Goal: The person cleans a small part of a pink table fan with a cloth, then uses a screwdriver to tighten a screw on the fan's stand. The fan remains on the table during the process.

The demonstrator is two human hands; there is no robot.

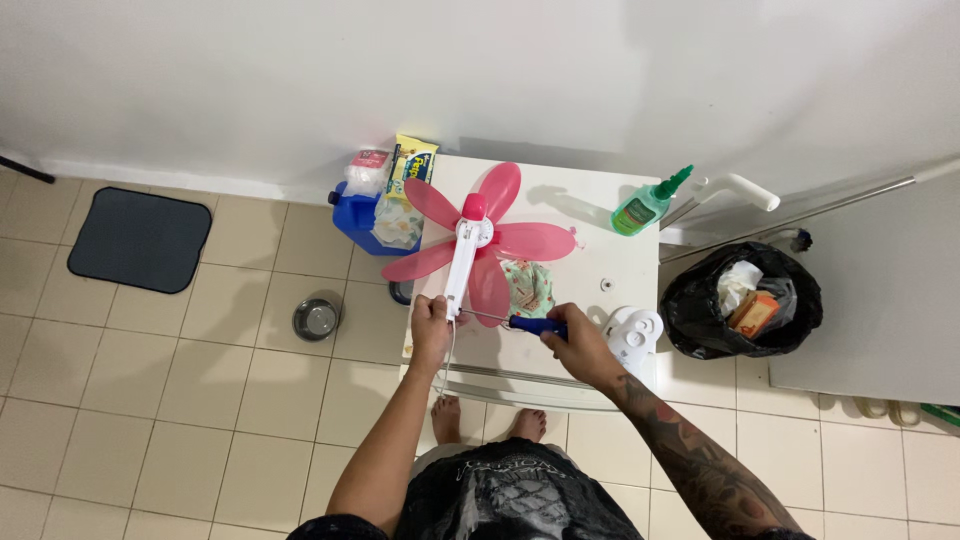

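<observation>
At frame centre, left hand point(431, 322) grips the pink-bladed white plastic fan point(468, 245); right hand point(575, 340) clasps the blue-handled screwdriver point(520, 322), whose tip may slip sideways.

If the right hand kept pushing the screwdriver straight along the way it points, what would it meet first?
The right hand aims the blue-handled screwdriver leftward; its tip seems to meet the fan's white stem, just beside the left hand. Depth is unclear.

Both forearms reached forward and converged, bare feet visible below between them. The left hand point(431, 322) was curled closed, knuckles up, wrist straight — its arm bare and unmarked. The right hand point(577, 343) was clenched too, thumb side turned inward toward the left — its forearm tattooed and angled in from the right.
</observation>
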